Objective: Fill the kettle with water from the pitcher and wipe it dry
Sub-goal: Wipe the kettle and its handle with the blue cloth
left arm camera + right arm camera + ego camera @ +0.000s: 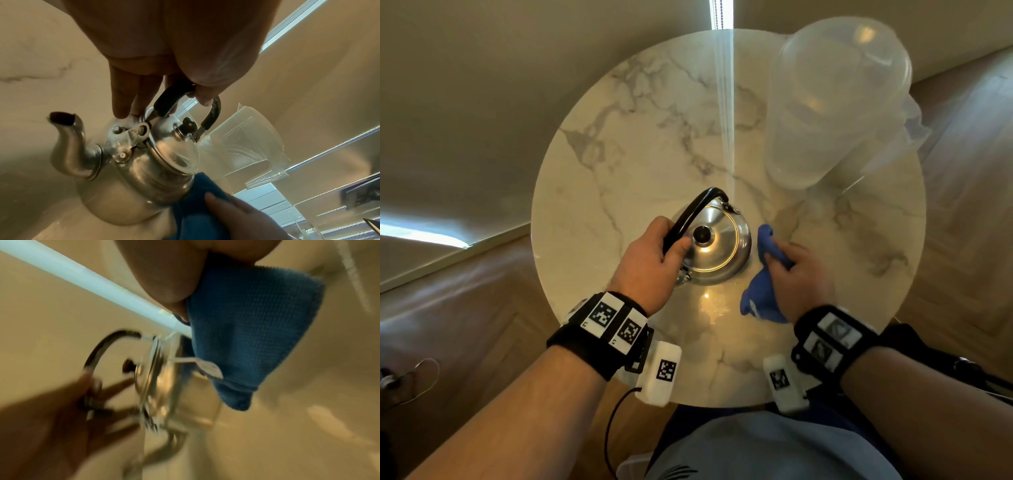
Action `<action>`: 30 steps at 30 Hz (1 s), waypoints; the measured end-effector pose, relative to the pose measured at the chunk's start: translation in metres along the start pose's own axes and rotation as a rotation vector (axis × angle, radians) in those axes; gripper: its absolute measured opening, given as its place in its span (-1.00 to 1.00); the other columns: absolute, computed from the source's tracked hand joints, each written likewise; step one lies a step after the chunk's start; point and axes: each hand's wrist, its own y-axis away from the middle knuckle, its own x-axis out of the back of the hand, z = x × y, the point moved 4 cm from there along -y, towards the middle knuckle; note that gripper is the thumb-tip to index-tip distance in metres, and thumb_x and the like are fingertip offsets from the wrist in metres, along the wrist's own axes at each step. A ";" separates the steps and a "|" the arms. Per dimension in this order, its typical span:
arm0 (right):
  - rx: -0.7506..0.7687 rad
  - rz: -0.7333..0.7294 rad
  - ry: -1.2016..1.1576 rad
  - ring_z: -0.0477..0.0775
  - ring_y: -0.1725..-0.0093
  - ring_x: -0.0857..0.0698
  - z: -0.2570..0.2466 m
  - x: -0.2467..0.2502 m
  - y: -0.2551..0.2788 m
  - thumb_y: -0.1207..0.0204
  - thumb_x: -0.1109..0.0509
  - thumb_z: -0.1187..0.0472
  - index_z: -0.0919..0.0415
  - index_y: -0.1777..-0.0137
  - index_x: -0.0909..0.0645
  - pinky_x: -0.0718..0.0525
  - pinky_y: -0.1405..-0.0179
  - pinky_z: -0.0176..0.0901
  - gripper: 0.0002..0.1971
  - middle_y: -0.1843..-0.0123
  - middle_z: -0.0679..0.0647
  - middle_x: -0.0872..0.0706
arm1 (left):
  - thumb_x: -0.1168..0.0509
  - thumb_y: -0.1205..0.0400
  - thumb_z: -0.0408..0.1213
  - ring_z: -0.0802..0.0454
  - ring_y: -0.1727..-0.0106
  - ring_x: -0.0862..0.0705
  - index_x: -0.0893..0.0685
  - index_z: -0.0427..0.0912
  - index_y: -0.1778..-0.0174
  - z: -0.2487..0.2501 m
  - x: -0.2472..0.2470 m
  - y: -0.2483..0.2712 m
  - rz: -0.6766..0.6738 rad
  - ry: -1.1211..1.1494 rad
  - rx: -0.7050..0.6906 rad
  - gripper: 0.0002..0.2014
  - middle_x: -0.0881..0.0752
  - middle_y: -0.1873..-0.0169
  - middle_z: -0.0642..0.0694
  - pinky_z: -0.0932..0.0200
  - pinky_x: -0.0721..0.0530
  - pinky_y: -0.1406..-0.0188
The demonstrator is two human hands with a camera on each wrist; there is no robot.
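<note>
Kettle (714,250): steel, lid on with black knob; stands upright near the middle of the round marble desk (619,154); spout points toward the person, seen clearly in the left wrist view.
Kettle handle (688,219): black arched bail, raised over the lid.
Left hand (650,260): grip clenched round the handle, thumb across it; judged to be steadying the kettle.
Right hand (801,277): grip bunched round a blue cloth (767,274); the cloth touches the kettle's side on the person's right, low on the body.
Pitcher (835,102): clear plastic, upright on the far right part of the desk, well apart from the kettle; neither hand is on it; water level cannot be told.
Desk surface: a glossy, perhaps wet patch lies just in front of the kettle, on the near side.
Right wrist view: blurred; shows cloth and kettle only in outline.
Stage, judged: filling appears finished, since the pitcher is set down and the lid is closed; how much water the kettle holds cannot be seen.
Step in hand, judged: wiping the kettle's outside.
Left to do, judged: the rest of the body, the spout side and the lid; possibly the patch on the desk.
</note>
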 end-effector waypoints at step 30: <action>0.180 -0.317 -0.055 -0.23 -0.04 -0.77 -0.049 0.004 -0.053 -0.66 -0.25 0.28 -0.20 -0.20 -0.78 -0.70 -0.14 -0.17 -0.62 0.04 -0.19 -0.86 | -0.34 -0.70 -0.31 -0.01 -0.10 -0.73 -0.76 0.01 -0.28 0.067 0.009 -0.030 -0.102 -0.255 -0.130 -0.73 -0.80 -0.04 0.01 0.03 -0.67 -0.16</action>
